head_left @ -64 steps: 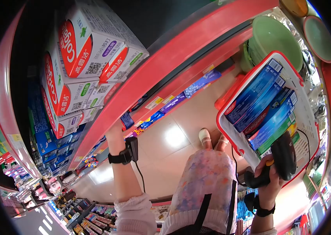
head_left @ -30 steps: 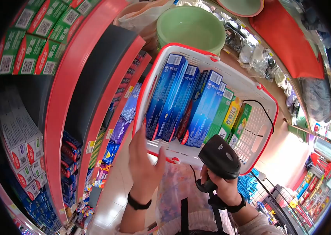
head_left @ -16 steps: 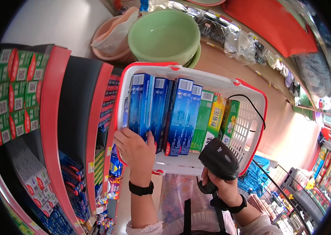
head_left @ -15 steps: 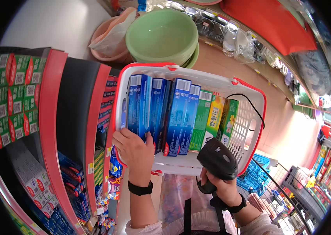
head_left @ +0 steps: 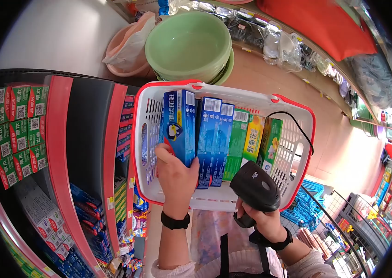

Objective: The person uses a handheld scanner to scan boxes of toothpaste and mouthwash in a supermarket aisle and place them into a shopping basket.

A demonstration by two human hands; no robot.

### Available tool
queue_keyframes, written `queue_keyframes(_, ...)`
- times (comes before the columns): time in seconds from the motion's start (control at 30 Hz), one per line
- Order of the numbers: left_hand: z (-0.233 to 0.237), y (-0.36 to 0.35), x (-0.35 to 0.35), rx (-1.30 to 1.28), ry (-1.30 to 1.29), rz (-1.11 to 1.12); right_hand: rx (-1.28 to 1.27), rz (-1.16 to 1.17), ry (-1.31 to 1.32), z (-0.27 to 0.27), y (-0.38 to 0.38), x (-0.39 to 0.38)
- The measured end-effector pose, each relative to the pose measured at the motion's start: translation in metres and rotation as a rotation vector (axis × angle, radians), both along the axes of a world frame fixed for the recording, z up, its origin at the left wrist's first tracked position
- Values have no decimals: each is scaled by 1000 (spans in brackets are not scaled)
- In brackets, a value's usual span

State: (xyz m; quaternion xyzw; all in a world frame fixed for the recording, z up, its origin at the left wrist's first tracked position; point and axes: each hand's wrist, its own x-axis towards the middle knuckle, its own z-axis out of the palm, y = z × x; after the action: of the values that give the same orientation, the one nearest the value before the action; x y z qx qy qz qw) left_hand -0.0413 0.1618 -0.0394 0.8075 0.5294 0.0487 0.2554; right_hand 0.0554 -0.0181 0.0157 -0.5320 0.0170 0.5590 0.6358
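Observation:
My left hand (head_left: 177, 178) is closed around the lower end of a blue toothpaste box (head_left: 180, 123), thumb on its right side. This box leans in the left part of a white shopping basket (head_left: 214, 205) with a red rim. Its printed front and barcode edge face up. Whether a second box sits behind it in my grip is hidden. My right hand (head_left: 266, 223) holds a black barcode scanner (head_left: 256, 186) by its handle, over the basket's near right edge. More blue boxes (head_left: 211, 139), a green box (head_left: 237, 143) and yellow-green boxes (head_left: 253, 139) stand alongside in the basket.
Shelves with red edges (head_left: 59, 153) hold stacked boxes (head_left: 20, 134) on my left. Green basins (head_left: 189, 46) stand beyond the basket. A black cord (head_left: 293, 119) hangs over its right side. A wire cart (head_left: 339, 208) is at right, and packaged goods (head_left: 281, 48) line the far shelf.
My left hand has moved right and closed on the blue toothpaste box, which now shows its front. The blue boxes at left have shifted. The scanner has hardly moved.

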Motion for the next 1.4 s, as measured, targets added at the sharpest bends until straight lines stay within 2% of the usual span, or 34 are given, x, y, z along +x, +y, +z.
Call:
queue_keyframes(0.07,5,0,0,-124,-181,207,-14,-23,11,3,4,8)
queue_keyframes(0.1,8,-1,-7,-124,-181,207,16,7,-31,3,5,11)
queue_keyframes(0.17,17,-11,-23,4,-271,12,116,71,-99,2,10,24)
queue_keyframes(0.3,52,-42,-43,-97,-289,15,115,81,-67,15,28,32)
queue_keyframes(0.4,78,-57,-53,-124,-431,128,118,205,-137,27,31,27)
queue_keyframes(0.43,86,-61,-62,-99,-410,96,193,187,-14,27,19,19)
queue_keyframes(0.47,92,-61,-71,-90,-400,44,38,92,-100,44,34,6)
queue_keyframes(0.5,95,-55,-70,-36,-386,-5,34,34,-134,46,26,4)
queue_keyframes(0.53,98,-77,-85,-231,-433,98,73,56,-116,42,24,4)
queue_keyframes(0.6,106,-79,-112,-300,-411,100,103,81,-198,38,19,-13)
queue_keyframes(0.63,106,-101,-128,-422,-502,242,101,108,-207,35,20,-11)
queue_keyframes(0.73,96,-112,-196,-403,-502,472,44,123,-343,27,26,-31)
queue_keyframes(0.77,90,-109,-209,-259,-508,577,58,129,-356,24,29,-38)
queue_keyframes(0.8,96,-102,-213,-286,-663,880,60,161,-362,26,32,-30)
queue_keyframes(0.93,89,-95,-259,-135,-641,1016,49,219,-329,27,37,-43)
queue_keyframes(1.03,89,-67,-281,68,-627,1064,53,271,-285,25,43,-60)
queue_keyframes(1.1,86,-58,-301,96,-610,1057,28,343,-260,22,40,-75)
queue_keyframes(1.2,82,-36,-321,146,-721,1070,-21,404,-237,25,45,-92)
queue_keyframes(1.3,62,-19,-326,347,-585,1050,-42,445,-230,22,42,-96)
queue_keyframes(1.4,57,-15,-323,376,-558,1098,-62,486,-230,23,44,-102)
